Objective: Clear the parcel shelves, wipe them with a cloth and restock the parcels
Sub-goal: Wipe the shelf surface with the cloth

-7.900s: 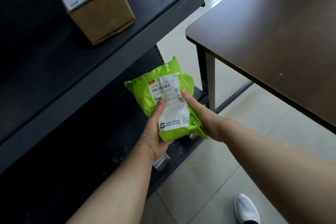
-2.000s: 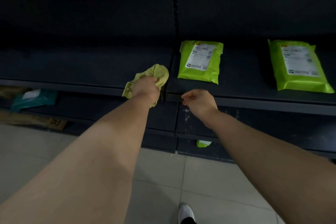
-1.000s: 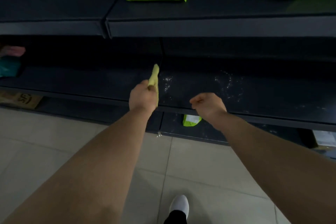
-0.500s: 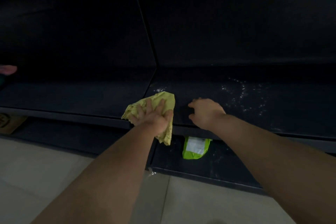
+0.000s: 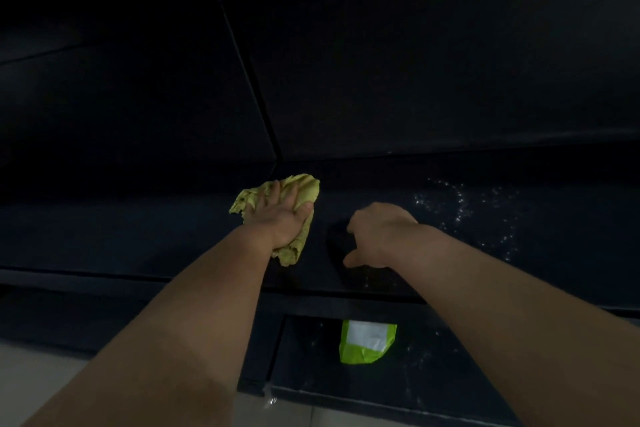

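Note:
My left hand (image 5: 280,218) presses a crumpled yellow-green cloth (image 5: 301,189) flat onto the dark shelf (image 5: 138,236), fingers spread over it. The cloth lies near the seam where two shelf sections meet. To its right my right hand (image 5: 377,236) rests on the same shelf with loosely bent fingers and the thumb sticking out; it holds nothing. White dusty specks (image 5: 467,208) are scattered on the shelf to the right of that hand. A lime-green parcel (image 5: 367,341) with a white label lies on the bottom shelf (image 5: 433,374) below.
The shelf's back panels are dark, with a vertical seam (image 5: 249,80) between them. The shelf above casts deep shadow. Pale floor tiles (image 5: 34,385) show at the lower left.
My head has come closer to the shelf. My left hand has pushed the cloth further back along the shelf, away from the front edge. My right hand stays on the shelf.

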